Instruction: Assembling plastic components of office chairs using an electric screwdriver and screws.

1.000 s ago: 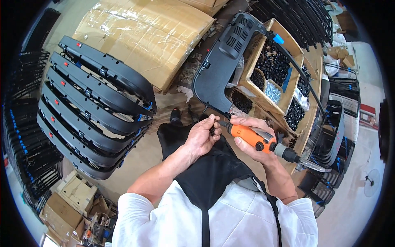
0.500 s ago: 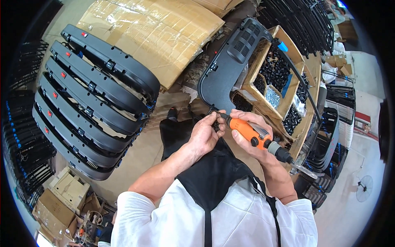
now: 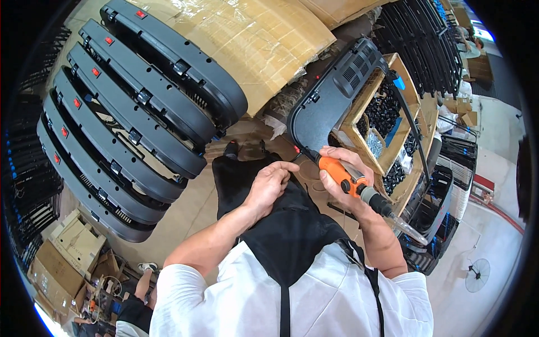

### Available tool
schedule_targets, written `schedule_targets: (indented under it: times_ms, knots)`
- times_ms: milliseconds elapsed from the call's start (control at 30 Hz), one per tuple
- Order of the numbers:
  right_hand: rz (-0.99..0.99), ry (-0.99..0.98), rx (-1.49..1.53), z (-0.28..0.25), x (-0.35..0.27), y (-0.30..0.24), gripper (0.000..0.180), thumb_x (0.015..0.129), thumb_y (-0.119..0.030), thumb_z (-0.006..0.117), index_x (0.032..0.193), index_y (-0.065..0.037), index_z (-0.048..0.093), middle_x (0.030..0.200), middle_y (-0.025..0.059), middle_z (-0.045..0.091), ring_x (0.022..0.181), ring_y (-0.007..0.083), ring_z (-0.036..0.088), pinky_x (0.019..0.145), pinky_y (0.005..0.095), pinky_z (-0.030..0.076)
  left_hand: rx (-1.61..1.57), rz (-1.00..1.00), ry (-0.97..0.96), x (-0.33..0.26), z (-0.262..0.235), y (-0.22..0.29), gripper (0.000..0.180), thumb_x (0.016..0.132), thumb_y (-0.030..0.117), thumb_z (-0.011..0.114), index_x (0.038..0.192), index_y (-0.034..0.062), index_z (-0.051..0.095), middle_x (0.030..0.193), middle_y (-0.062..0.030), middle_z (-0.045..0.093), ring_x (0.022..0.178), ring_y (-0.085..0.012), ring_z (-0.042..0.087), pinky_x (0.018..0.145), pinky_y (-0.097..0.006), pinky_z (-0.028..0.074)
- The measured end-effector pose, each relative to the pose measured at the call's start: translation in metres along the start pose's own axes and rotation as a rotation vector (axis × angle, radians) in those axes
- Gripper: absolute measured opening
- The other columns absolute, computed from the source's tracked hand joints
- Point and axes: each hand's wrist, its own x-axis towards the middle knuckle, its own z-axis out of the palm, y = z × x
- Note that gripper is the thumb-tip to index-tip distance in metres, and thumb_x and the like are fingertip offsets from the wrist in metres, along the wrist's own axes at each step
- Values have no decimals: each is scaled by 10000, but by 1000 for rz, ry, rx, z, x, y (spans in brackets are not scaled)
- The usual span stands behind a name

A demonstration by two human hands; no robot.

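At the far left a row of long black curved panels (image 3: 129, 121) leans in a stack, each with a small red mark near its upper end, and behind them lies a plastic-wrapped cardboard sheet (image 3: 252, 39). The left hand (image 3: 269, 185) hovers over the black apron (image 3: 281, 236), its fingers (image 3: 286, 167) curled narrow and pinched together; whether they grip some small piece cannot be told. Just to its right, the right hand (image 3: 339, 180) is wrapped around an orange power screwdriver (image 3: 351, 182). The tool's long axis runs diagonally: its dark tip points up and left, touching the lower edge of the curved black panel (image 3: 331, 95) that stands in front of the person, while its grey rear end and clear hose point down and right. Right of that panel sits a wooden compartment box (image 3: 387, 135) filled with black parts and silver screws. Compared with a second ago, the left hand has drawn slightly away from the tool's tip, and the black panel appears higher and more upright in view.
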Motion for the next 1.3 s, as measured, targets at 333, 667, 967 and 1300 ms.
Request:
schedule_targets:
  times_ms: [333,667,967,1300]
  knots:
    - [127,-72,172,-6,9,-16,506,855,-255,818,1251,22,671,1273,174,720,1296,324,661,1147,465,483,1091,1379,86,-65,82,66,683,739,428,903,1287,68,709,759,-30,525,646,-202,581,572,-342,467]
    - [-48,-80,14,8,12,8,272,853,-39,787,1104,6,694,1165,217,751,1206,384,709,1090,506,533,1073,1496,-15,-51,93,66,425,843,171,746,1266,136,749,740,6,510,615,-137,537,543,-293,398]
    - [-61,-32,161,4,12,21,286,842,-142,771,1066,14,688,1152,223,753,1158,413,725,1034,503,569,1045,1482,-72,-36,101,63,379,831,178,779,1203,116,758,753,5,486,658,-160,551,579,-305,452]
    - [-55,-122,70,-1,16,19,229,858,-113,758,1052,-4,705,1158,188,761,1187,402,720,987,473,596,1071,1481,-80,-35,97,55,339,806,183,780,1143,140,767,786,1,467,790,-176,538,650,-308,463]
